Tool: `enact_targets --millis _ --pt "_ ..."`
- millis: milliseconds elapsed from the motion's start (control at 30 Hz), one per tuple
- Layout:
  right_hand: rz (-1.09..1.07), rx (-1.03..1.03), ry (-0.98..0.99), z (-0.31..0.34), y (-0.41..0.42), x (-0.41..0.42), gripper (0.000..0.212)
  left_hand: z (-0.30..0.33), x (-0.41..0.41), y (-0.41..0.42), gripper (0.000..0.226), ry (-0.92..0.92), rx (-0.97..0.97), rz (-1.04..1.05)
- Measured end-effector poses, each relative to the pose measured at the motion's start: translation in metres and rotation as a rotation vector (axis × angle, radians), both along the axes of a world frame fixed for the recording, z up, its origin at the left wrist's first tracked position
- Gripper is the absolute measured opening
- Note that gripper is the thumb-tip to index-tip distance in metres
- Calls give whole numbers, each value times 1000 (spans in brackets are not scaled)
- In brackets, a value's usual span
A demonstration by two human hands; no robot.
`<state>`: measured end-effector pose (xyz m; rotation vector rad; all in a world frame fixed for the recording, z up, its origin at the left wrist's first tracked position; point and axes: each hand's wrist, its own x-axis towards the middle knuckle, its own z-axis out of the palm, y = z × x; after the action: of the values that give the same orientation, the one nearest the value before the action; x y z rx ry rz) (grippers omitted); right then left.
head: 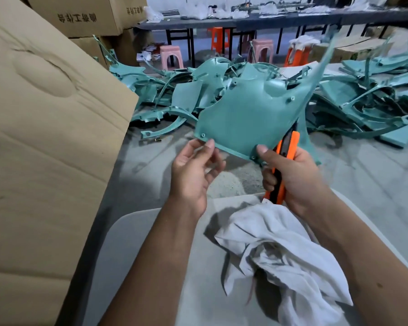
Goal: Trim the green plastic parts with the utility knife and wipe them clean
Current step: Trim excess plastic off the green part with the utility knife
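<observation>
A large green plastic part [247, 114] is held up in front of me, its long thin arm reaching up to the right. My left hand [193, 168] pinches its lower left corner between thumb and fingers. My right hand [292, 170] grips an orange and black utility knife [284, 156], with the thumb pressing the part's lower edge. The knife's tip lies against the part near its right side. A white rag [283, 252] lies crumpled below my hands, under my right forearm.
A big heap of green plastic parts [353, 100] covers the floor ahead. Tall cardboard boxes [45, 128] stand close on my left. Pink and orange stools [171, 55] and long dark tables [269, 20] are at the back. A grey surface [151, 243] lies beneath my arms.
</observation>
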<state>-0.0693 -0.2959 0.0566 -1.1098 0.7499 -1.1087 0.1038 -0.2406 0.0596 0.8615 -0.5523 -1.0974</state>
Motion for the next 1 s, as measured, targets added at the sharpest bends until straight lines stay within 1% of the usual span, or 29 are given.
enact_targets --millis 67,100,167,200,233,300,333,367,400,467,500,533,567,600,667,733,833,967,1000 --pt "93 -20 40 -1 5 4 27 2 2 0 31 121 -70 -56" --pt "135 -24 52 -1 9 8 26 3 -2 1 42 136 -89 -98" --pt "183 -31 67 -2 16 15 25 5 -13 2 54 79 -100 -143" --pt "180 -38 74 -2 18 18 27 5 -16 2 55 24 -92 -110" --pt "154 -43 82 -2 19 19 31 4 -17 1 51 -38 -79 -37" --pt "55 -56 100 -2 14 16 49 6 -12 0 40 -106 -41 128" --pt "-8 -72 120 -1 11 13 49 6 -7 -1 40 -94 -20 183" --pt "-63 -112 152 1 9 9 42 7 -2 -1 41 -44 -6 221" --pt "-102 -199 219 2 7 5 36 8 3 -1 42 14 3 252" --pt "-107 -499 426 3 6 -3 31 8 9 -2 40 97 14 296" --pt "-72 -654 520 3 6 -5 33 9 10 -2 38 127 17 307" --pt "-27 -764 591 3 8 -6 37 10 11 -2 35 153 18 313" --pt "28 -820 638 2 12 -4 41 11 11 -1 32 171 21 310" --pt "79 -844 674 1 14 -1 44 11 10 -1 28 181 23 302" --pt "132 -883 767 -1 18 7 41 12 8 0 27 200 36 276" --pt "103 -941 837 -3 19 10 39 13 7 0 25 233 53 242" --pt "-60 -927 843 -6 12 6 42 15 9 2 15 273 96 151" --pt "-356 -859 896 -3 1 -4 42 15 7 6 19 270 174 114" --pt "-378 -873 874 -1 1 -5 41 15 5 6 18 276 181 110"
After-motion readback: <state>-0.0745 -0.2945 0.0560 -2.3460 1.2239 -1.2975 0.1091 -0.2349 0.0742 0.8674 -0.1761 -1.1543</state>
